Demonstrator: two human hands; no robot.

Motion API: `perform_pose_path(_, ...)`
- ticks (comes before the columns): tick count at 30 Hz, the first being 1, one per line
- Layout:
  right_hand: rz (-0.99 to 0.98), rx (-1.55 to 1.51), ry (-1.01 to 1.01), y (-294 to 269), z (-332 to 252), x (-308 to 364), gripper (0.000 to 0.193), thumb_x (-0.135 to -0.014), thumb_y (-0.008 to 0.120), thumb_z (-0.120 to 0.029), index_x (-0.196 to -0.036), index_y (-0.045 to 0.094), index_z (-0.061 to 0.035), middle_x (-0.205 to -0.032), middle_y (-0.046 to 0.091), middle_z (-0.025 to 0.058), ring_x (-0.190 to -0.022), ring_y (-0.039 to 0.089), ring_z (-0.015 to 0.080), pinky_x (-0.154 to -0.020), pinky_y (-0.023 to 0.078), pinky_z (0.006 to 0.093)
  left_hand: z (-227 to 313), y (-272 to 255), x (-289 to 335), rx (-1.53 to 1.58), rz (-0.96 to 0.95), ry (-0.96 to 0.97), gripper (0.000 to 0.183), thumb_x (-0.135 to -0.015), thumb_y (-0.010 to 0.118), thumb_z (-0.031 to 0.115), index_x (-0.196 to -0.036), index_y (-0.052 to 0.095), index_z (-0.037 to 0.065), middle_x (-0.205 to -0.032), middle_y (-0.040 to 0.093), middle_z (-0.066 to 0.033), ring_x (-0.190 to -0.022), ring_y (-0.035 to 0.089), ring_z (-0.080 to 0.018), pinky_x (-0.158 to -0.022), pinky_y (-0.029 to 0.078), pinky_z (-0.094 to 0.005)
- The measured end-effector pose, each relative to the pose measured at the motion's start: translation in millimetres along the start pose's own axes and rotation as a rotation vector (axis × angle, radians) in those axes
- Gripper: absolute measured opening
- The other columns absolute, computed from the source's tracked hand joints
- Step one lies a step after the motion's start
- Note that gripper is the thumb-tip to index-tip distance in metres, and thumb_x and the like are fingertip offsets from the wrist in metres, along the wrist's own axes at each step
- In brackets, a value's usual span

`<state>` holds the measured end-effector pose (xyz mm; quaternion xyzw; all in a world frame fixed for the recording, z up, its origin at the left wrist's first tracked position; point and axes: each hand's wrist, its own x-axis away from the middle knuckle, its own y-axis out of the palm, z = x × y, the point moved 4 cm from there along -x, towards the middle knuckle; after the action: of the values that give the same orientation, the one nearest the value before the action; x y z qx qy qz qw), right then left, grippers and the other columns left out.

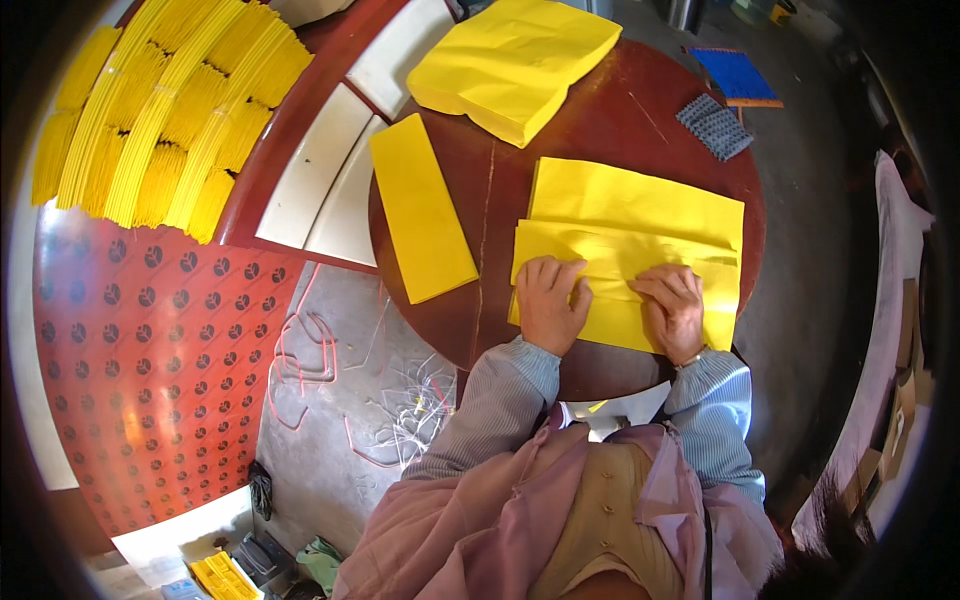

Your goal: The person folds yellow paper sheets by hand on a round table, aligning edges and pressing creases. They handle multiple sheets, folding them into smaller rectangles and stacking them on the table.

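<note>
Folded yellow paper sheet lying flat on the round dark-red table, near its front edge, long axis running left to right, slightly tilted down toward the right. Thin, matte, creased; a horizontal fold line across the middle, layers overlapping. Left hand palm down on the sheet's lower left corner, fingers together and flat, pressing, gripping nothing. Right hand palm down just beside it, fingers loosely bent and pointing left onto the fold, likewise pressing, not clamped. Both forearms in striped blue sleeves, coming up from below. Further left on the table, a narrow folded yellow strip, long axis nearly front to back. At the far edge, a thick stack of yellow paper.
</note>
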<state>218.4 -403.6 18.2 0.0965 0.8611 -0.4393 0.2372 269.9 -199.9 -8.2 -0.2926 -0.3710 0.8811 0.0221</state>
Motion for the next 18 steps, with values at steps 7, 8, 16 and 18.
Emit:
perform_pose_path(7,0.008,-0.042,0.036,-8,9,10,0.012,-0.083,0.080,-0.013,-0.092,0.077,-0.0069,-0.092,0.071,0.0080,-0.093,0.062,0.0283,-0.088,0.044,0.0421,1,1,1,-0.068,0.047,-0.029,0.015,-0.087,0.081,0.020,-0.098,0.072,0.016,-0.089,0.067,-0.0023,-0.094,0.060,-0.0265,-0.090,0.039,-0.0452)
perform_pose_path(8,0.021,-0.023,0.036,-7,9,10,0.011,-0.083,0.080,-0.012,-0.092,0.077,-0.0066,-0.091,0.070,0.0080,-0.092,0.061,0.0286,-0.087,0.044,0.0422,1,0,1,-0.075,0.049,-0.038,0.015,-0.086,0.082,0.020,-0.096,0.071,0.017,-0.087,0.067,-0.0016,-0.093,0.060,-0.0261,-0.089,0.039,-0.0450)
perform_pose_path(16,0.130,0.182,0.068,-18,14,18,0.011,-0.079,0.078,-0.006,-0.089,0.074,-0.0097,-0.086,0.065,0.0083,-0.086,0.059,0.0315,-0.078,0.043,0.0426,-2,2,4,-0.136,0.041,-0.045,0.010,-0.087,0.077,0.021,-0.095,0.071,0.018,-0.108,0.067,-0.0034,-0.104,0.059,-0.0306,-0.089,0.041,-0.0487)
perform_pose_path(18,0.144,0.208,0.049,-19,11,15,0.015,-0.079,0.076,-0.005,-0.092,0.077,-0.0114,-0.093,0.069,0.0059,-0.090,0.061,0.0298,-0.080,0.043,0.0413,0,5,2,-0.063,0.076,0.057,0.010,-0.089,0.073,0.015,-0.100,0.072,0.016,-0.113,0.070,-0.0048,-0.116,0.061,-0.0314,-0.100,0.041,-0.0521)
